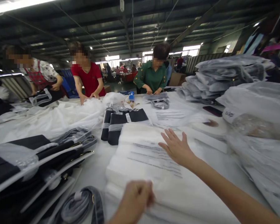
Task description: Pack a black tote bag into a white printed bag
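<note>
A stack of white, see-through plastic bags (149, 158) printed with dark lines of text lies in front of me. Above its right part my right hand (177, 147) is open, fingers spread, palm toward the bags; whether it touches them I cannot tell. My left hand (138, 197) is at the near edge of the stack, slightly blurred, with its fingers curled closed. What it holds, if anything, is hidden. Just past the stack lie black bags (128, 119) with pale wrapping around them. A coiled grey strap (80, 203) rests at the lower left.
Black bags (18, 152) with white-edged parts pile up on the left. Wrapped packages (221, 77) are stacked at the right, above a large plastic sack (259, 112). A phone (212, 111) and a tape roll (208, 126) lie nearby. Several co-workers stand across the table.
</note>
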{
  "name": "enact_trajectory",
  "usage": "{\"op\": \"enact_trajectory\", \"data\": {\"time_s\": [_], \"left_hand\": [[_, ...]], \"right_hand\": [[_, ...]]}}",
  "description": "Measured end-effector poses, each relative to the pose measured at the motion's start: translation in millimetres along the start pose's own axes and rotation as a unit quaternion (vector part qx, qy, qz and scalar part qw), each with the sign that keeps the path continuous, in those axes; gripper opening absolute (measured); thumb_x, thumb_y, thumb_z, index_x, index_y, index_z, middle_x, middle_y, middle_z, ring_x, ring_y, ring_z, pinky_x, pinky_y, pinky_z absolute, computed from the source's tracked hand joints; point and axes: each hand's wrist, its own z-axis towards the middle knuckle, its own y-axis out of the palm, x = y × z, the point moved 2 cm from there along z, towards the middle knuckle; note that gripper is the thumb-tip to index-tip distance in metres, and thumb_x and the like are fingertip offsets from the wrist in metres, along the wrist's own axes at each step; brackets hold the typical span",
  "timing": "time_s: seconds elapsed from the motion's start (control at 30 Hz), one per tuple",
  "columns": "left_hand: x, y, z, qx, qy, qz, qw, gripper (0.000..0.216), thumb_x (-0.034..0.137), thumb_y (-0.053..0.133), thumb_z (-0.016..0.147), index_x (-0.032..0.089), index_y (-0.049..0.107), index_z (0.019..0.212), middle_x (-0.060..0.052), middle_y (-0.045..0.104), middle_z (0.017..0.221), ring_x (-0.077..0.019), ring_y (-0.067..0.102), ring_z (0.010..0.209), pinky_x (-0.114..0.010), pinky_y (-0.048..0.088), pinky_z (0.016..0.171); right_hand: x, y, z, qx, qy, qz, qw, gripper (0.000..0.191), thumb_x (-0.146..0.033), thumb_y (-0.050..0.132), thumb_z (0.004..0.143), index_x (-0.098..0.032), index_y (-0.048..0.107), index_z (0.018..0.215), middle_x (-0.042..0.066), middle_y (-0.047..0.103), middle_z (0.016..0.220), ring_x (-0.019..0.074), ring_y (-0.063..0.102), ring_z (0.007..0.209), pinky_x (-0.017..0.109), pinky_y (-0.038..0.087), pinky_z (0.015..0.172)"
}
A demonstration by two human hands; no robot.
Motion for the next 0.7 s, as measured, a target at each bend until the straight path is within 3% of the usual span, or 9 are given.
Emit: {"op": "enact_trajectory", "data": {"time_s": [0.03, 0.1, 0.13, 0.2, 0.3, 0.37, 0.57, 0.63, 0.7], "left_hand": [[19.5, -15.0, 2.8, 0.064, 0.129, 0.12, 0.982, 0.052, 0.059, 0.038, 0.092, 0.018, 0.066, 0.107, -0.01, 0.069, 0.11, -0.0293, 0.055, 0.117, -0.046, 0.038, 0.109], [38.3, -30.3, 9.1, 0.189, 0.342, 0.337, 0.857, 0.05, 0.046, 0.028, 0.097, 0.02, 0.044, 0.137, -0.008, 0.047, 0.144, -0.0306, 0.029, 0.139, -0.054, 0.019, 0.118], [33.8, -29.1, 14.6, 0.19, 0.379, 0.428, 0.798, 0.054, 0.044, 0.03, 0.096, 0.023, 0.03, 0.145, -0.007, 0.032, 0.153, -0.0331, 0.017, 0.143, -0.06, 0.013, 0.117], [6.8, -16.9, 26.1, 0.121, 0.411, 0.536, 0.727, 0.057, 0.045, 0.029, 0.097, 0.027, 0.014, 0.149, -0.005, 0.025, 0.156, -0.0343, 0.019, 0.143, -0.064, 0.019, 0.114], [-35.8, -2.5, 35.9, 0.064, 0.356, 0.601, 0.713, 0.059, 0.048, 0.022, 0.097, 0.026, 0.005, 0.149, -0.007, 0.018, 0.157, -0.0333, 0.018, 0.143, -0.063, 0.022, 0.114], [-46.9, -3.7, 34.4, 0.031, 0.332, 0.607, 0.721, 0.06, 0.052, 0.019, 0.097, 0.026, 0.005, 0.149, -0.009, 0.017, 0.157, -0.0334, 0.017, 0.144, -0.063, 0.023, 0.113], [-50.6, -36.1, 19.5, 0.11, 0.288, 0.6, 0.738, 0.062, 0.052, 0.038, 0.094, 0.038, 0.011, 0.148, -0.008, 0.004, 0.159, -0.0413, 0.007, 0.144, -0.072, 0.014, 0.11], [-53.8, -46.1, 19.1, 0.075, 0.271, 0.613, 0.738, 0.06, 0.053, 0.041, 0.092, 0.039, 0.018, 0.146, -0.007, 0.012, 0.159, -0.041, 0.013, 0.143, -0.071, 0.018, 0.109], [-54.8, -59.4, 20.6, 0.078, 0.27, 0.615, 0.737, 0.057, 0.055, 0.038, 0.093, 0.039, 0.021, 0.146, -0.006, 0.021, 0.157, -0.0373, 0.019, 0.142, -0.067, 0.021, 0.111]], "right_hand": [[-12.9, -13.4, -19.0, 0.032, -0.025, 0.002, 0.999, 0.049, -0.042, 0.026, 0.099, -0.018, 0.037, 0.141, 0.013, 0.03, 0.153, 0.0302, 0.017, 0.143, 0.07, 0.012, 0.107], [-39.1, -18.7, -58.9, 0.127, -0.062, -0.003, 0.99, 0.046, -0.039, 0.024, 0.1, -0.023, 0.037, 0.141, 0.01, 0.033, 0.152, 0.0293, 0.017, 0.143, 0.068, 0.009, 0.108], [-50.4, -8.7, -77.7, 0.17, -0.063, -0.01, 0.983, 0.047, -0.038, 0.028, 0.099, -0.024, 0.033, 0.144, 0.009, 0.032, 0.152, 0.0291, 0.015, 0.143, 0.066, 0.005, 0.11], [-68.1, 28.4, -108.9, 0.245, -0.125, -0.012, 0.961, 0.052, -0.029, 0.029, 0.096, -0.019, 0.027, 0.147, 0.011, 0.041, 0.147, 0.0274, 0.018, 0.142, 0.059, -0.001, 0.112], [-71.7, 89.3, -127.1, 0.062, -0.148, 0.009, 0.987, 0.057, -0.034, 0.037, 0.094, -0.023, 0.023, 0.148, 0.007, 0.032, 0.152, 0.0292, 0.026, 0.139, 0.057, 0.015, 0.111], [-65.5, 102.4, -129.9, -0.024, -0.158, 0.037, 0.986, 0.054, -0.037, 0.032, 0.097, -0.023, 0.022, 0.148, 0.007, 0.032, 0.152, 0.0285, 0.03, 0.138, 0.058, 0.023, 0.108], [-39.2, 82.9, -145.8, 0.054, -0.141, 0.008, 0.989, 0.056, -0.041, 0.036, 0.097, -0.026, 0.019, 0.149, 0.008, 0.027, 0.154, 0.0292, 0.025, 0.14, 0.059, 0.018, 0.11], [-26.8, 87.0, -151.9, 0.018, -0.177, 0.006, 0.984, 0.053, -0.043, 0.035, 0.097, -0.029, 0.023, 0.147, 0.006, 0.032, 0.152, 0.0278, 0.031, 0.138, 0.059, 0.021, 0.109], [-5.6, 93.5, -154.5, 0.023, -0.144, -0.011, 0.989, 0.051, -0.044, 0.033, 0.097, -0.03, 0.027, 0.146, 0.005, 0.037, 0.15, 0.0293, 0.033, 0.137, 0.065, 0.019, 0.108]]}}
